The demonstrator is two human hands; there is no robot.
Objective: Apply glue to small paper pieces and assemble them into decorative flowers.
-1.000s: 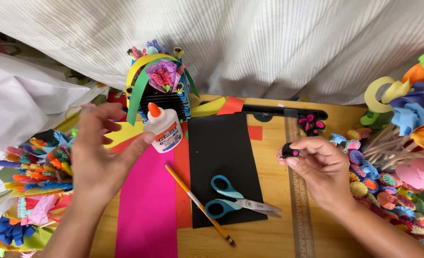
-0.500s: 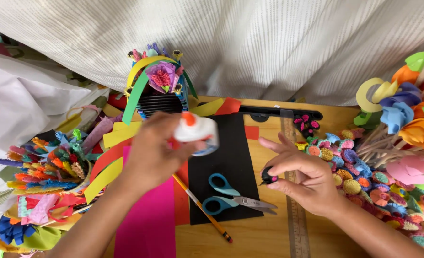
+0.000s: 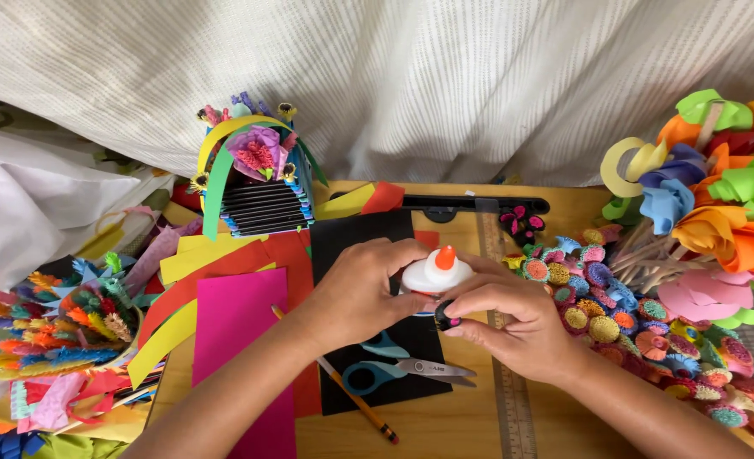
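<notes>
Left hand (image 3: 361, 293) is closed around a white glue bottle (image 3: 432, 274) with an orange cap, fingers wrapped over its body, cap pointing up and toward the curtain. Right hand (image 3: 513, 319) pinches a small dark paper flower bud (image 3: 446, 318) with pink specks between thumb and fingertips, pressed against the bottle's lower edge. A second ago the two hands were well apart, the bottle raised over the pink paper and the bud held off beside the ruler; half a second ago the bottle was swinging across; now both meet over the black paper sheet (image 3: 368, 246). Judged from that, bud and glue have been brought together, though whether the cap is off cannot be told. Taking the black sheet as landmark: blue-handled scissors (image 3: 394, 367) lie on its near end, a pencil (image 3: 351, 399) slants across its near left corner, pink paper (image 3: 241, 340) lies left of it, a wooden ruler (image 3: 504, 391) runs along its right edge, a heap of rolled paper flowers (image 3: 632, 331) sits farther right, and a black-slatted paper basket (image 3: 258, 195) stands at its far left corner.
</notes>
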